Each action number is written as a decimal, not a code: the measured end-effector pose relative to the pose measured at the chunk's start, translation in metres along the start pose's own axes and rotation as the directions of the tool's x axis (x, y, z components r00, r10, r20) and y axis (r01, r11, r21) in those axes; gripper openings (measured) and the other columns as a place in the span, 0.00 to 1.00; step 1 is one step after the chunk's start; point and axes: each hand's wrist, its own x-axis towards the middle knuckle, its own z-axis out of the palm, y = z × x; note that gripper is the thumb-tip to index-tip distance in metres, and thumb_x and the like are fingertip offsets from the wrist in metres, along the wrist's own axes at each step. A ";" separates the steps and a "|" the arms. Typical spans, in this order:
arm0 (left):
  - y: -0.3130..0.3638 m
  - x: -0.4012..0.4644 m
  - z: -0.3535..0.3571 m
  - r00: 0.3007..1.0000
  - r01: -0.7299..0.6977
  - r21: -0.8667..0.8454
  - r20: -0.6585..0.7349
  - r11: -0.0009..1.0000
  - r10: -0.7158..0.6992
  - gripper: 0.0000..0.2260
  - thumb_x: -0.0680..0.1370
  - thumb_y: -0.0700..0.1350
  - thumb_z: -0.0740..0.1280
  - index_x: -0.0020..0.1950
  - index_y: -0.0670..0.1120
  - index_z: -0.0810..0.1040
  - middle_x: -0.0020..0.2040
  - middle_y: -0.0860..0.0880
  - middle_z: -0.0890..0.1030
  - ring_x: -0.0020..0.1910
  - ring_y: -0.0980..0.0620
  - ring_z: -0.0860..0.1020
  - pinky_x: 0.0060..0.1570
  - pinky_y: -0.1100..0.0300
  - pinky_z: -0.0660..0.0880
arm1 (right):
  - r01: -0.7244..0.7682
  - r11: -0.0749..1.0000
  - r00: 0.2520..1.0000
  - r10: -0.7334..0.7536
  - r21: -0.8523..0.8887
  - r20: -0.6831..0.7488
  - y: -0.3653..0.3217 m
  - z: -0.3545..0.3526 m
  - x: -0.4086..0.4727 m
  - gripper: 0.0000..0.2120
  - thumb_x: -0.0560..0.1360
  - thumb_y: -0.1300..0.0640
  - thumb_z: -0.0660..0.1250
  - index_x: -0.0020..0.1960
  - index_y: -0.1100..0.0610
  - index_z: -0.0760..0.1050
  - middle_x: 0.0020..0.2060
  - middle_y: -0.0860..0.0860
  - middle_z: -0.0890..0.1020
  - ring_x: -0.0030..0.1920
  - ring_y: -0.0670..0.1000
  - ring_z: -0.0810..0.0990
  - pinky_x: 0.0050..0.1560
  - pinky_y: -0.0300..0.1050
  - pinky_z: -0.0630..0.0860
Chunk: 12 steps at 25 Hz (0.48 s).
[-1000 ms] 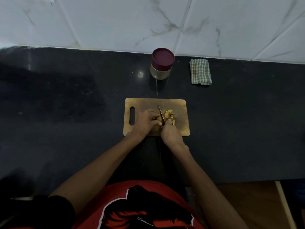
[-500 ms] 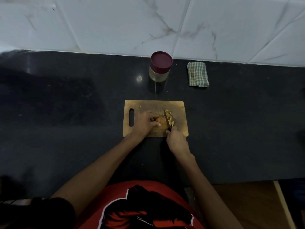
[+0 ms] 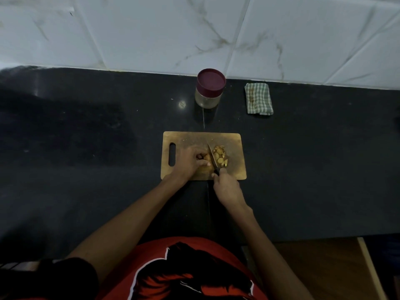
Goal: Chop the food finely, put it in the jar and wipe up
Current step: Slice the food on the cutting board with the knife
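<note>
While left hand pins uncut piece, fingers curled, I keep knife, gripped by right hand, slicing thin beside knuckles, slices piling right on board.

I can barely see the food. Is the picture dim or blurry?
Head view: dim, with the dark counter swallowing detail; the slices on the board look soft and small; the wall tiles are brightest; wide-angle bending curves the counter's far edge.

Head-worn camera looks steeply down, fairly near, over the counter toward the wall.
</note>
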 end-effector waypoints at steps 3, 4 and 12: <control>0.000 0.000 0.000 1.000 0.003 0.008 -0.001 1.000 -0.003 0.13 0.68 0.41 0.75 0.52 0.43 0.83 0.50 0.46 0.82 0.47 0.51 0.78 0.52 0.52 0.76 | -0.018 1.000 1.000 0.018 -0.024 0.013 -0.001 0.000 0.001 0.10 0.84 0.52 0.55 0.58 0.57 0.70 0.48 0.54 0.78 0.50 0.54 0.79 0.53 0.58 0.77; 0.000 0.000 0.000 1.000 0.008 0.003 -0.003 1.000 -0.008 0.14 0.68 0.41 0.75 0.53 0.42 0.82 0.51 0.46 0.82 0.47 0.51 0.78 0.52 0.52 0.75 | -0.029 0.999 0.999 0.030 -0.038 0.019 -0.001 0.001 0.001 0.11 0.84 0.52 0.55 0.59 0.57 0.70 0.49 0.55 0.78 0.51 0.55 0.79 0.54 0.58 0.77; -0.001 0.004 0.000 0.999 0.029 0.016 0.029 0.999 -0.030 0.17 0.69 0.41 0.75 0.57 0.41 0.80 0.54 0.46 0.81 0.50 0.51 0.78 0.54 0.56 0.75 | -0.007 1.000 1.000 0.007 0.002 -0.023 0.003 0.005 -0.004 0.10 0.84 0.52 0.55 0.58 0.57 0.69 0.48 0.54 0.78 0.49 0.55 0.80 0.51 0.57 0.78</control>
